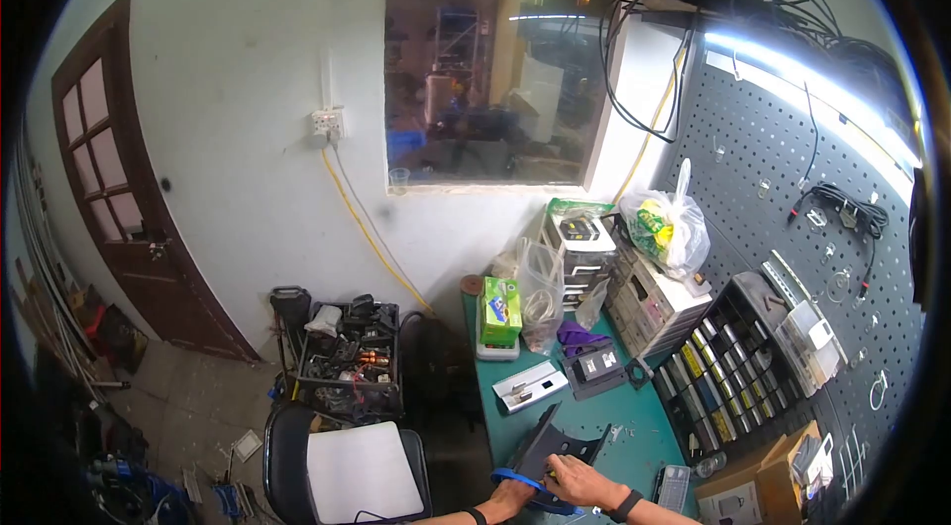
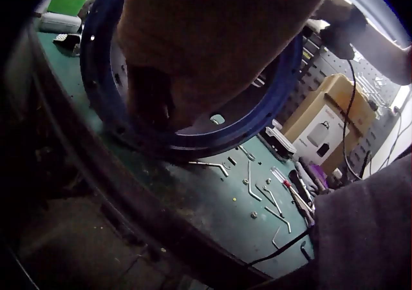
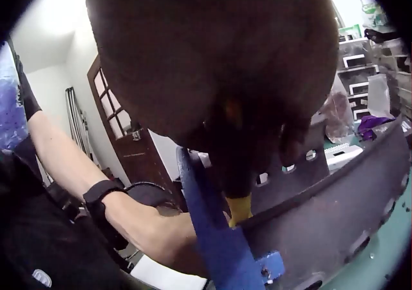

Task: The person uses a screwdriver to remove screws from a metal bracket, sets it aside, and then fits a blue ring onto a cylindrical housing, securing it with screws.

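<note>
A blue ring (image 1: 517,476) (image 2: 187,146) (image 3: 215,232) stands at the near edge of the green table, joined to or touching a dark curved metal part (image 1: 555,443) (image 3: 322,229) with holes. My left hand (image 1: 510,497) (image 2: 193,51) reaches inside the ring; its fingertips are hidden, so its hold is unclear. My right hand (image 1: 584,482) (image 3: 219,58) is beside the ring at the dark part, fingers curled round a small yellow piece (image 3: 239,209) whose end shows below them against the dark part's edge.
Hex keys (image 2: 251,183) and small hardware lie on the green table (image 2: 193,200). Farther back are a white metal piece (image 1: 530,386), a green box (image 1: 500,311) and drawer units (image 1: 654,302). A cardboard box (image 1: 773,475) stands right; a chair (image 1: 362,471) is left.
</note>
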Available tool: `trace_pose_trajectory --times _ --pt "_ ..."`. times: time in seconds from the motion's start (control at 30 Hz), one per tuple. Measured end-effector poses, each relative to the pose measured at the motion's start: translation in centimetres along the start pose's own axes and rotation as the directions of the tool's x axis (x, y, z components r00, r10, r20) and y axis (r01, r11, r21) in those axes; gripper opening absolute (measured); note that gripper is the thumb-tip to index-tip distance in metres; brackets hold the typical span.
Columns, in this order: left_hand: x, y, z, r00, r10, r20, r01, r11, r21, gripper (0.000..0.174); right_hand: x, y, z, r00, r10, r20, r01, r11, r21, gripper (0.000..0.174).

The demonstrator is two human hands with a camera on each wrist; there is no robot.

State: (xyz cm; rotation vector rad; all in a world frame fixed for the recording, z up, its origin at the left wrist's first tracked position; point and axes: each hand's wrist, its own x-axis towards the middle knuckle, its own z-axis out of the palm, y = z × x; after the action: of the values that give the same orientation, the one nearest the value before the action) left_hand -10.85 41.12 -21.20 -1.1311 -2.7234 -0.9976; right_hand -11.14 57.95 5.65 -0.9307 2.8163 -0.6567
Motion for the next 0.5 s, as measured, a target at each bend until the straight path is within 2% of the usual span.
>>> trace_pose_trajectory --times 0.1,0.13,0.17,0.2,0.27,0.3,0.33,0.37,0.4,0.43,0.47,0.5 --pt "0.3 1.4 -2.1 0.999 -0.021 0.049 0.021 1.0 -0.005 0.029 0.2 -0.7 -0.9 0.998 -0.038 -0.046 0.038 0.999 0.006 0.032" --pt "0.3 1.6 -2.3 0.998 -0.045 0.036 0.046 0.999 -0.028 0.028 0.4 -1.9 -1.9 0.986 0.151 0.066 -0.151 0.989 -0.011 0.031" --pt "0.3 1.8 -2.5 0.997 -0.07 0.023 0.071 0.996 -0.051 0.028 0.6 -2.5 -2.4 0.927 0.334 0.172 -0.33 0.943 -0.051 0.031" --pt "0.5 1.7 -2.5 0.997 -0.074 0.02 0.075 0.996 -0.05 0.028 0.6 -1.9 -2.0 0.928 0.33 0.175 -0.326 0.944 -0.051 0.031" --pt "0.4 0.8 -1.0 0.97 0.177 -0.166 -0.161 0.981 0.104 0.024 0.1 0.0 -0.6 0.999 0.044 0.015 -0.044 0.999 -0.02 0.031" --pt "0.7 1.5 -2.2 0.971 0.171 -0.167 -0.156 0.983 0.102 0.024 0.3 0.1 -0.6 0.999 0.041 0.02 -0.041 0.999 -0.019 0.031" --pt "1.6 3.9 -6.3 0.997 0.043 0.07 -0.047 0.997 0.067 0.022 0.5 0.1 -0.7 0.998 -0.054 -0.033 0.053 0.999 -0.009 0.033" --pt "2.0 5.2 -8.7 0.948 -0.081 0.307 0.066 0.996 0.058 0.021 0.6 0.1 -0.7 0.985 -0.147 -0.089 0.147 0.989 -0.003 0.035" --pt "1.7 4.7 -7.6 0.947 -0.085 0.31 0.071 0.996 0.057 0.021 0.5 0.2 -0.5 0.985 -0.148 -0.086 0.148 0.989 0.002 0.035" --pt "1.3 3.8 -6.0 0.99 -0.001 0.14 -0.007 0.998 0.056 0.019 0.4 0.2 -0.4 0.998 -0.032 -0.062 0.028 0.998 -0.055 0.037" --pt "1.0 3.1 -4.5 0.996 0.085 -0.033 -0.083 0.995 0.064 0.018 0.1 0.2 -0.2 0.995 0.088 -0.04 -0.092 0.989 -0.115 0.039" --pt "1.0 3.1 -4.8 0.997 0.077 -0.026 -0.076 0.996 0.051 0.018 0.5 -0.8 -1.3 0.981 0.188 0.038 -0.18 0.972 -0.151 0.04"
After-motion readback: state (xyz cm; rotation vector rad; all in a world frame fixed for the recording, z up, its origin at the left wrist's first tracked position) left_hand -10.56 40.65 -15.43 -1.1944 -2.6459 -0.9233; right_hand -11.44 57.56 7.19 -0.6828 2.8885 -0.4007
